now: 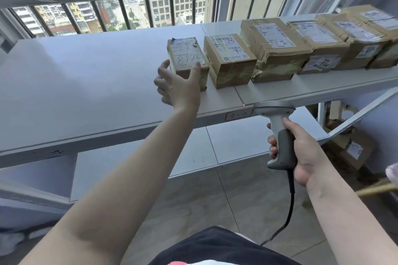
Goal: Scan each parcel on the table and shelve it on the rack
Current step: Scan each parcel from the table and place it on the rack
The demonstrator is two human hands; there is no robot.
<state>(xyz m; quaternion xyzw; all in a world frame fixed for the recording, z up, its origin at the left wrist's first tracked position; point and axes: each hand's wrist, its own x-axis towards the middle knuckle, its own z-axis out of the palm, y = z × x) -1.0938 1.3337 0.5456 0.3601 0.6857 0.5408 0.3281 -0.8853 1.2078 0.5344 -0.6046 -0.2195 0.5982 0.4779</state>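
Scanner in right, left at end parcel

Our right hand (301,153) grips the grey corded scanner (280,133) by its handle, below the shelf edge. Our left hand (178,84) is spread open, thumb and fingers touching the leftmost parcel (185,54), which sits on the white rack shelf (86,75) beside five more boxes

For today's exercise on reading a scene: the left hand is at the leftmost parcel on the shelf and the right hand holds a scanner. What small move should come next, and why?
Probably draw the left hand back off the leftmost parcel. Its fingers are spread and relaxed against the box's near-left corner, not curled round it, and the parcel sits flat on the shelf in line with the others. The right hand grips the scanner, ready for another parcel.
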